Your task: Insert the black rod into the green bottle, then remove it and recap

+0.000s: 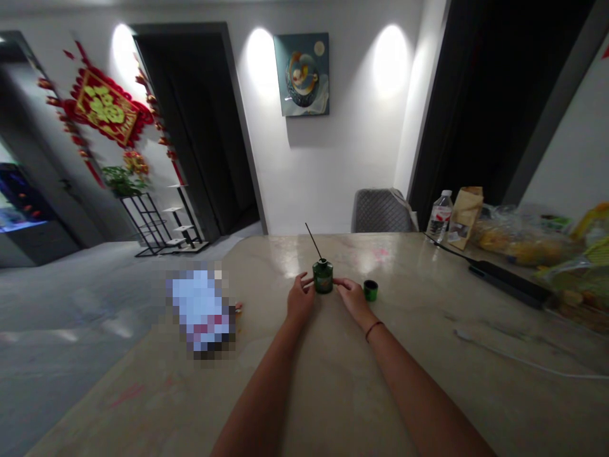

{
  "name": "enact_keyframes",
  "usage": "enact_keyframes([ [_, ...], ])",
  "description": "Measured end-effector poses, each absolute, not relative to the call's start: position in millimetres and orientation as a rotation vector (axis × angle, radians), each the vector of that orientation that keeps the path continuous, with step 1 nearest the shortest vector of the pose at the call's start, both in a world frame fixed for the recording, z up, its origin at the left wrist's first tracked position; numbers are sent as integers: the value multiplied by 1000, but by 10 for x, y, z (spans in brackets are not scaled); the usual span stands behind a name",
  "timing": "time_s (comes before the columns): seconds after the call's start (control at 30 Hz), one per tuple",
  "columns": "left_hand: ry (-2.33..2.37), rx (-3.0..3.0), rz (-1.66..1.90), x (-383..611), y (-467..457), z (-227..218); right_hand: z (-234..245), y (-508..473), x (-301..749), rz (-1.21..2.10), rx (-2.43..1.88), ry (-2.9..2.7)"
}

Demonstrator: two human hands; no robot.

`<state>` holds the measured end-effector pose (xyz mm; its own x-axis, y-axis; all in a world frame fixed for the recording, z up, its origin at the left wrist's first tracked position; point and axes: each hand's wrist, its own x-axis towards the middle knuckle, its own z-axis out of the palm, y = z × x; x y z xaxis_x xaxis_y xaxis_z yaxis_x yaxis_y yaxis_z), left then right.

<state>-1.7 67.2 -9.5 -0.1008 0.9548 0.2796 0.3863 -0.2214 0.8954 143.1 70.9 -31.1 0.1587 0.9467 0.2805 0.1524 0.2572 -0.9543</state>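
A small dark green glass bottle stands upright on the table, a thin dark stick leaning left out of its narrow neck. On the bottle's left side, my left hand reaches its fingertips to the glass, fingers slightly apart. My right hand, with a thin dark band on the wrist, has its fingertips at the opposite side, so the bottle is held between both hands. Just right of my right hand sits a short green cap, its dark hollow facing up.
A blurred-out pale blue item lies on the marble-look table at left. At right are a black elongated device, a white cable, a water bottle, a paper bag and plastic bags. A grey chair stands behind.
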Motion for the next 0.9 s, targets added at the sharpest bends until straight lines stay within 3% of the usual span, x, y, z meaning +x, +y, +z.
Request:
enact_keyframes([
  [0.3, 1424, 1726, 1199, 2, 729, -157, -356, 740, 1412, 817, -1216, -1366],
  [0.57, 1760, 2158, 866, 4, 688, -136, -379, 772, 1388, 853, -1296, -1485],
  [0.9, 1960, 2322, 562, 90, 668, -159, -382, 777, 1398, 595, -1414, -1832],
])
